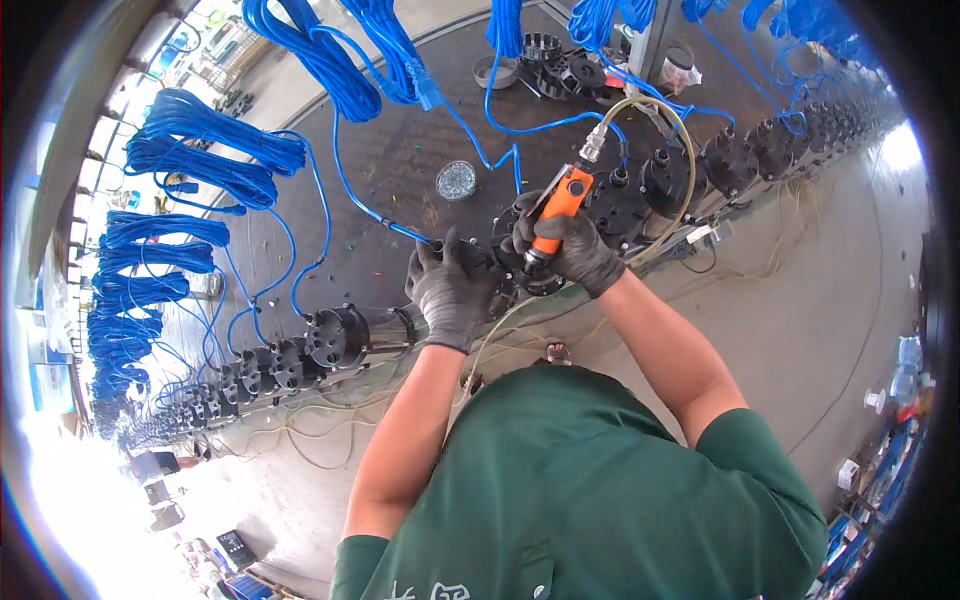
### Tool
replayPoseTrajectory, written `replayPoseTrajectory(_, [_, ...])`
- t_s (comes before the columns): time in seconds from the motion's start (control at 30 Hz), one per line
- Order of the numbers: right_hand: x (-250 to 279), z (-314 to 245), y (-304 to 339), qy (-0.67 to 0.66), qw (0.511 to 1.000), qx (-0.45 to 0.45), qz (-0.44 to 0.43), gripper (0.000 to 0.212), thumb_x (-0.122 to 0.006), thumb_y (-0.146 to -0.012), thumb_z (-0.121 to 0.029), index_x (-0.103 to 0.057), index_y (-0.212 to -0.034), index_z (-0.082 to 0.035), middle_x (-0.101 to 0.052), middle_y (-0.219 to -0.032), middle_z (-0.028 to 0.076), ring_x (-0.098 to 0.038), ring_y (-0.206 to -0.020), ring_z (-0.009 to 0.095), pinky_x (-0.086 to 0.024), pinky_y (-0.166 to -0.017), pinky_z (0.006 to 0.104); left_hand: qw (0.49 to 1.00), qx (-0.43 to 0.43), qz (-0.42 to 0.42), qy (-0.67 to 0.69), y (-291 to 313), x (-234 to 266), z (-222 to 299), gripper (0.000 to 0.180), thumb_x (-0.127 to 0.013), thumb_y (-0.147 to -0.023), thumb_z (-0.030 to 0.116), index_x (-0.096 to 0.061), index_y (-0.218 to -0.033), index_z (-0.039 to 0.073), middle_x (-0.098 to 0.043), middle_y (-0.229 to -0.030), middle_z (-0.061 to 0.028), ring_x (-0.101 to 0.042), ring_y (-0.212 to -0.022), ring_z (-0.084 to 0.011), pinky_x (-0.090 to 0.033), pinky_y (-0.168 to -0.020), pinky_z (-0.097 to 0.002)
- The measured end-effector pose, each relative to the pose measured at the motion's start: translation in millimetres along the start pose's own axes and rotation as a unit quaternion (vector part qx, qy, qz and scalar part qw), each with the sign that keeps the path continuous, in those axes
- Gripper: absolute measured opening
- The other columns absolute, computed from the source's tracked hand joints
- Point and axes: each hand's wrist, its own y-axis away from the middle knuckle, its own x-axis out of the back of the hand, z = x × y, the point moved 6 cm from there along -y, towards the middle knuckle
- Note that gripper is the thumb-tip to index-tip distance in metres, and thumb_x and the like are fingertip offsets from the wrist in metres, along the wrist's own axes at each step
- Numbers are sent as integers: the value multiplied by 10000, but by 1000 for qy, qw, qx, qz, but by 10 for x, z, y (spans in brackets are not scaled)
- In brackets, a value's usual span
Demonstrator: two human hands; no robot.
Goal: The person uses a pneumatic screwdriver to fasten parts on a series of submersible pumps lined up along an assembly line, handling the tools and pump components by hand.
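My right hand [583, 252], in a dark grey glove, is wrapped round an orange air screwdriver [563, 207]. The tool tilts, its lower end down at a round black housing near the table's front edge. A pale air hose [690, 165] loops from its top fitting. My gloved left hand [452, 290] grips a black round housing [485, 268] just left of the tool, its fingers over the top. A blue cable [405, 230] runs into that part beside my fingertips. The bit's tip and much of the housing are hidden by my hands.
Rows of black round housings [338, 337] line the table edge on both sides. Bundles of blue cable [215, 150] hang along the far and left sides. A round dish of small screws [456, 180] sits on the dark table [400, 160]. Black parts [580, 75] lie farther back.
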Motion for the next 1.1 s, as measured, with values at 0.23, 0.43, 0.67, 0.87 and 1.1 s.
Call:
replayPoseTrajectory(0.23, [-34, -19, 36, 8, 1000, 7, -3, 458, -760, -747, -127, -633, -1173, -16, -703, -877, 138, -695, -825, 282, -560, -833, 426, 985, -143, -89, 45, -236, 124, -269, 722, -849, -672, 467, -641, -1321, 227, -584, -1340, -162, -520, -1256, -416, -432, -1065, -535])
replayPoseTrajectory(0.43, [-58, -44, 40, 40, 999, 5, 1, 428, -745, -748, -158, -650, -1152, -52, -689, -832, 84, -674, -769, 247, -573, -851, 431, 957, -274, -39, 89, -46, 258, -426, 535, -811, -694, 409, -712, -1178, 202, -642, -1211, -135, -580, -1146, -397, -480, -950, -532])
replayPoseTrajectory(0.67, [-112, -32, 26, 23, 1000, -7, 10, 438, -757, -734, -157, -647, -1143, -45, -687, -830, 84, -678, -777, 251, -578, -874, 463, 984, -157, 48, 64, 91, 235, -389, 435, -782, -751, 407, -734, -1144, 227, -636, -1237, -125, -556, -1195, -381, -429, -991, -551])
replayPoseTrajectory(0.87, [12, -15, -7, 41, 999, -2, 12, 450, -769, -735, -175, -648, -1148, -41, -679, -824, 83, -677, -783, 248, -576, -880, 486, 979, -203, 10, 19, 151, 304, -347, 477, -788, -727, 477, -737, -1143, 251, -655, -1172, -135, -573, -1098, -386, -441, -941, -533])
replayPoseTrajectory(1.1, [-93, -6, 19, 13, 1000, 13, -14, 435, -774, -761, -120, -662, -1177, -58, -694, -871, 91, -687, -831, 261, -569, -875, 441, 994, -103, 15, -20, 339, 280, -461, 623, -807, -713, 570, -684, -1218, 228, -627, -1187, -174, -565, -1111, -422, -447, -943, -551])
